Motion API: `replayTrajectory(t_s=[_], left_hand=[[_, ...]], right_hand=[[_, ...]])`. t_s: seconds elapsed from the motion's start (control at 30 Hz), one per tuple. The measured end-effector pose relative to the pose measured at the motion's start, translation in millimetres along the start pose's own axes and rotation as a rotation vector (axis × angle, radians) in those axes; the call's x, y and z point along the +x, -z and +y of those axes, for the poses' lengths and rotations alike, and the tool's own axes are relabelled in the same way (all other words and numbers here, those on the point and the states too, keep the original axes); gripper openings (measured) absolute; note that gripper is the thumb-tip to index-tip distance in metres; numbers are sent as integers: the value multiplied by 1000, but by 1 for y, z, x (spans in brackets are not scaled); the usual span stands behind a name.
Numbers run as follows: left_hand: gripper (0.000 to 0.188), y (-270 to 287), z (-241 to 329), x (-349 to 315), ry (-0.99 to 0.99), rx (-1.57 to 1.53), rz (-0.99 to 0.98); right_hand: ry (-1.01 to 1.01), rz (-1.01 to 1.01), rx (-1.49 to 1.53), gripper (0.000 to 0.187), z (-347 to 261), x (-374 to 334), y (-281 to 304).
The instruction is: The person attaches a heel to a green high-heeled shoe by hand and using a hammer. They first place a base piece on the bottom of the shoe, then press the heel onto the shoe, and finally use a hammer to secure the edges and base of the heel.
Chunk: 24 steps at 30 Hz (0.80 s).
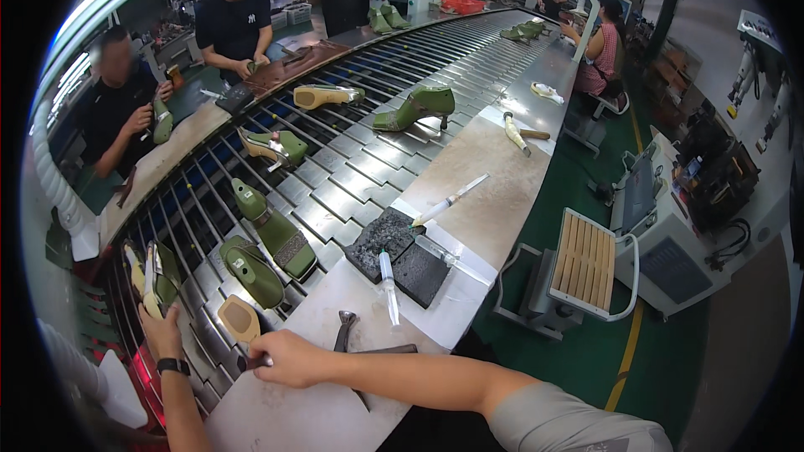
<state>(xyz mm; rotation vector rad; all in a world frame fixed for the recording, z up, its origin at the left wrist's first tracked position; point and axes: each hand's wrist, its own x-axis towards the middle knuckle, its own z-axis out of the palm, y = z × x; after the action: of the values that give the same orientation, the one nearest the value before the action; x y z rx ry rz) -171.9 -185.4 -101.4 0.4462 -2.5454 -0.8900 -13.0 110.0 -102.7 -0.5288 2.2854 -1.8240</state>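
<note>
1. Left hand (162, 335), a dark band on its wrist, has its fingers curled on the near end of a green and cream shoe (167, 272), at the left side of the slatted conveyor (347, 167)
2. Right hand (291, 359), apart from the left, is closed in a fist around a short dark handle (256, 362); what the handle belongs to cannot be told
3. A tan sole (239, 318) faces up just beyond the right fist
4. Past it, two green shoes (280, 238) lie side by side on the conveyor
5. A metal-headed tool (344, 328) lies on the pale worktop (268, 418), partly hidden by the right forearm
6. Three syringes (389, 285) rest about a dark block (423, 272)
7. Farther along, a green heeled shoe (419, 109) stands on the conveyor; across it, a seated co-worker (117, 113) holds another shoe
</note>
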Motion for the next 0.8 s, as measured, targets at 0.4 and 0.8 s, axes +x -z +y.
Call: replayTrajectory(t_s=[0.4, 0.8], left_hand=[[97, 231, -30, -315, -546, 402, 39], [49, 229, -74, -345, -93, -405, -99]], right_hand=[[210, 356, -483, 36, -35, -152, -43], [58, 301, -55, 59, -52, -108, -58]])
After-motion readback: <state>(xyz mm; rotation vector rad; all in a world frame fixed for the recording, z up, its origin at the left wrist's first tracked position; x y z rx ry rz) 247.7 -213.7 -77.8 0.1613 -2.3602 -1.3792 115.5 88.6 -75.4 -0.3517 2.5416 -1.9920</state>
